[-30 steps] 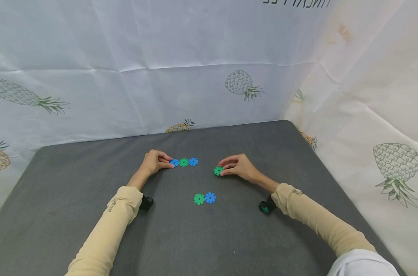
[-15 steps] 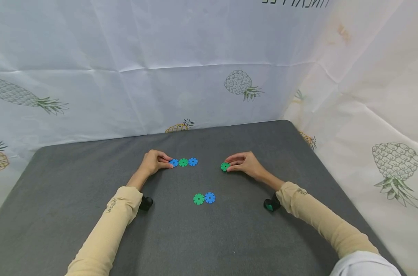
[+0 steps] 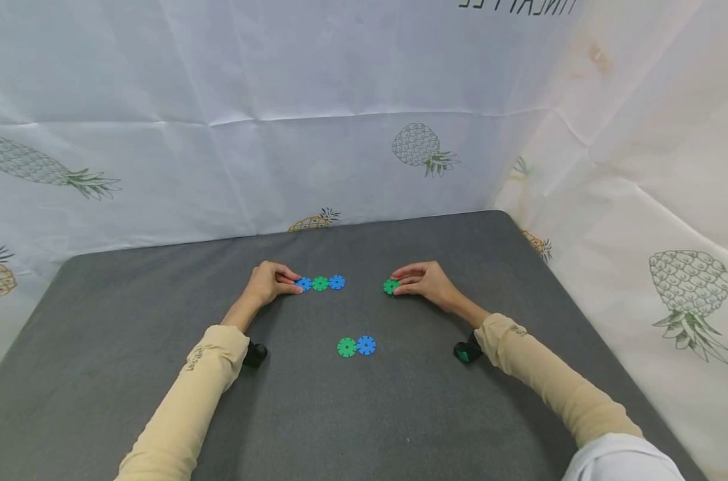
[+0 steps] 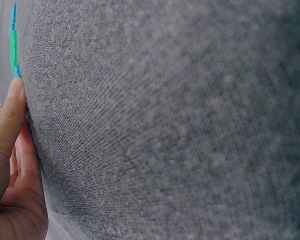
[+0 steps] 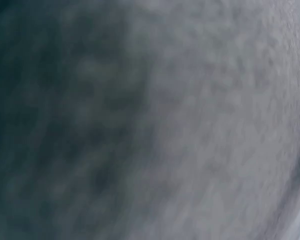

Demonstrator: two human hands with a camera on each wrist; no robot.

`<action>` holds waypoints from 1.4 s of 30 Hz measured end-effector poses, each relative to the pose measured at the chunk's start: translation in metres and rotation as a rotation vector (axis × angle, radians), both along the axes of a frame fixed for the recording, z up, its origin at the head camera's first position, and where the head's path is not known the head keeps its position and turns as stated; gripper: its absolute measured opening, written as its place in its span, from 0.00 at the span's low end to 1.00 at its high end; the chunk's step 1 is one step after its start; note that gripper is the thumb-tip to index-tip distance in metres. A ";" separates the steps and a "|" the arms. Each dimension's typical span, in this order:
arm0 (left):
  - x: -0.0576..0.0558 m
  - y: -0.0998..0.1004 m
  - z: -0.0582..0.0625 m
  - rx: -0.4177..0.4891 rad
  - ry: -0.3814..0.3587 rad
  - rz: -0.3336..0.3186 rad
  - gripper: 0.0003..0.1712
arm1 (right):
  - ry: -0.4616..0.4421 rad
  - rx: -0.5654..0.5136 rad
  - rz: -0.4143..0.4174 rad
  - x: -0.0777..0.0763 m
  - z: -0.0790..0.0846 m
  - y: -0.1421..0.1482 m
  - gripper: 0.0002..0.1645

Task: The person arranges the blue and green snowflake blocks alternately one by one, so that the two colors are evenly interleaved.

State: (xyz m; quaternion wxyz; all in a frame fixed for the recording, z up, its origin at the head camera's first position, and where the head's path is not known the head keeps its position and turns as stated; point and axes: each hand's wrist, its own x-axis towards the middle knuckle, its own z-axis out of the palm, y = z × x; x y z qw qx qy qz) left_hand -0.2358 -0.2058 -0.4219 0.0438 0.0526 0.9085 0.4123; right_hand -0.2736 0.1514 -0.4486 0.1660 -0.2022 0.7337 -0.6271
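Note:
My left hand [image 3: 266, 283] pinches the left end of a short row of notched plastic discs. That row runs from a blue disc [image 3: 304, 284] through a green disc [image 3: 320, 283] to another blue disc [image 3: 337, 282]. In the left wrist view the thumb presses at the edge of the row, whose green disc [image 4: 14, 47] shows edge-on. To the right, my right hand [image 3: 427, 284] holds a single green notched disc [image 3: 391, 286] between thumb and fingers, apart from the row. The right wrist view shows almost only blurred grey cloth.
Nearer the body, a green disc [image 3: 346, 347] and a blue disc [image 3: 367, 345] lie side by side on the grey cloth-covered table [image 3: 316, 414]. A white pineapple-print curtain [image 3: 340, 160] hangs behind the table and along its right side.
My right hand has moved right and slightly away from the body with the green disc, widening its distance from the row. The left hand and the discs on the table have stayed put.

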 end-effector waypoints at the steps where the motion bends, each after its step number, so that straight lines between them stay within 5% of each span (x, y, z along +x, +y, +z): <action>1: 0.000 0.000 0.000 0.001 0.000 0.001 0.11 | 0.000 -0.005 0.003 0.000 0.000 -0.001 0.22; 20: -0.002 0.003 0.002 0.005 -0.016 0.018 0.12 | 0.018 -0.027 -0.025 -0.006 0.002 -0.026 0.21; 42: 0.000 0.000 -0.002 0.001 -0.012 0.033 0.11 | -0.080 -0.076 -0.117 0.000 0.003 -0.060 0.22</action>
